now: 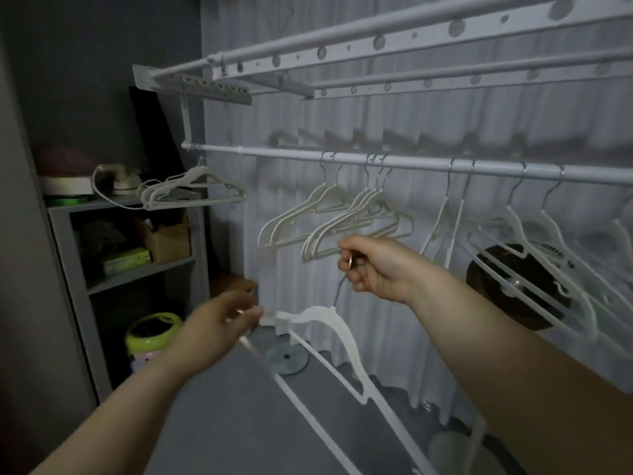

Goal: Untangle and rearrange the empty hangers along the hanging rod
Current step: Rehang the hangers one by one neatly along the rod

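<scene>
White hanger (337,341), held off and below the rod (376,158): its metal hook is pinched in the closed right hand (371,265), one shoulder tip gripped by the blurred left hand (219,323).

Bare forearms; left hand (219,323) and right hand (373,265) ungloved; no sleeves

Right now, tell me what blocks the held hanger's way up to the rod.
Nothing solid blocks it. The right hand grips the held hanger by its hook, below the rod. A three-hanger cluster hangs directly above; bare rod lies just right of it.
</scene>
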